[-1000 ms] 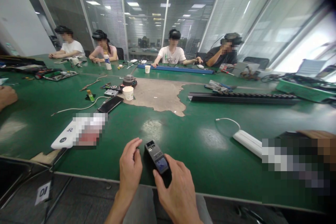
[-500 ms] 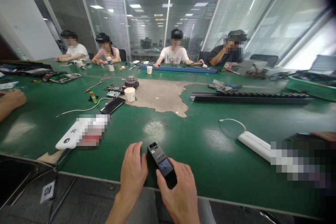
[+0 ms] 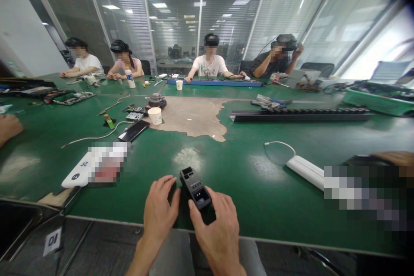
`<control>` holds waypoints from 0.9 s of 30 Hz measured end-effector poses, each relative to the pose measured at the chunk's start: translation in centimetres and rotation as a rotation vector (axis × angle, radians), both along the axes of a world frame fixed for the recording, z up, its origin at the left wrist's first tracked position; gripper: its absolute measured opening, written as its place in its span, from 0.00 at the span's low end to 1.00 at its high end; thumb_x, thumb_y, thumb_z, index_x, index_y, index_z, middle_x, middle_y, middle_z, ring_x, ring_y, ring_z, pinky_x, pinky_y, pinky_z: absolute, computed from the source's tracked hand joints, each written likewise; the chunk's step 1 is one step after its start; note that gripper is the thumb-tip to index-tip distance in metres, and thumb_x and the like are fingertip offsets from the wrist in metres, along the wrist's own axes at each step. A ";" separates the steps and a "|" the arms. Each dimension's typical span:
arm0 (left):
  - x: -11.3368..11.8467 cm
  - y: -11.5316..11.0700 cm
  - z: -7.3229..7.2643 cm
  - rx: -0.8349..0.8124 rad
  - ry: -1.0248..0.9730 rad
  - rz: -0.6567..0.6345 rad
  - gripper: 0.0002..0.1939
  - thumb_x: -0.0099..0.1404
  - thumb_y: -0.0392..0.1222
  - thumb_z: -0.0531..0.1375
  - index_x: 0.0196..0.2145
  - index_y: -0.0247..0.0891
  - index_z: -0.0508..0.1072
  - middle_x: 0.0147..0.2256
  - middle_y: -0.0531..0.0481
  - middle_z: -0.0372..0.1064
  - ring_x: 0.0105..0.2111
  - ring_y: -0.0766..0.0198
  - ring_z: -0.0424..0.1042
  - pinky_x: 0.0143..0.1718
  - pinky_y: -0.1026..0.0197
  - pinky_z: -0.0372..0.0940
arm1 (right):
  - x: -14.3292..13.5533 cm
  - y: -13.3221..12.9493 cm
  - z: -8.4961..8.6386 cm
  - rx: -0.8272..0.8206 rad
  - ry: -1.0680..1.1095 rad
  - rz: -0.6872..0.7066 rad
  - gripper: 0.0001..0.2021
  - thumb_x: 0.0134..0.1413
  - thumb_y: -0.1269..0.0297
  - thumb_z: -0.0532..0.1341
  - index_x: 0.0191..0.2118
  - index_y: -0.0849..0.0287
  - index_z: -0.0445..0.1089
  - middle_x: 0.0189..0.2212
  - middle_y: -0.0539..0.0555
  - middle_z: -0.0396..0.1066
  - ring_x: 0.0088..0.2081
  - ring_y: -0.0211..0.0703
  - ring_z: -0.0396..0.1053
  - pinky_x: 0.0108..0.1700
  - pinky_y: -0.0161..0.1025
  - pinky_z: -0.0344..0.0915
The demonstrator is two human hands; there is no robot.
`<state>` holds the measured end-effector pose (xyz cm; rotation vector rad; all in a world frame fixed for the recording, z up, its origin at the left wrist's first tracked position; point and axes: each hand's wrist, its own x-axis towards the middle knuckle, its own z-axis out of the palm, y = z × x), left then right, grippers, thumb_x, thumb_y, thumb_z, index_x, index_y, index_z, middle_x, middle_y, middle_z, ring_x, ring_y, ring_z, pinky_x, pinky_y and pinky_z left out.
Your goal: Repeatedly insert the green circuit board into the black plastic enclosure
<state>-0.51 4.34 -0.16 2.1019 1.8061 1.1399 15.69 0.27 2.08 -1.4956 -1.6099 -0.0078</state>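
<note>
A small dark grey box-shaped device [image 3: 193,183] with a little screen near one end and dark square windows at the other is tilted over the near part of the green table [image 3: 239,207]. My right hand [image 3: 220,224] grips its near end, thumb on the left side and fingers on the right. Just left of the device is my left hand [image 3: 161,202], its fingers curved and thumb apart, with nothing in it. A narrow gap shows between that hand and the device. The device's underside is hidden.
Left lie a white case [image 3: 77,172] and a black phone [image 3: 134,130], near a paper cup [image 3: 155,116]. To the right are a white power strip [image 3: 305,170] and someone's hand [image 3: 393,158]. Farther back sit a black rail [image 3: 300,115], a green basket [image 3: 378,101] and several people.
The view has shifted slightly. The device's small screen, bluish before, now looks dark with bright reflections. My hands keep nearly the same pose. The person at far right has raised a second hand.
</note>
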 end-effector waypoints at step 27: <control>0.4 -0.1 0.5 -0.061 0.158 0.001 0.17 0.68 0.48 0.54 0.51 0.44 0.73 0.54 0.46 0.68 0.51 0.52 0.66 0.52 0.46 0.65 | 6.0 1.6 -3.0 -0.070 -0.038 -0.144 0.29 0.53 0.50 0.63 0.54 0.67 0.66 0.47 0.65 0.71 0.49 0.57 0.65 0.52 0.54 0.63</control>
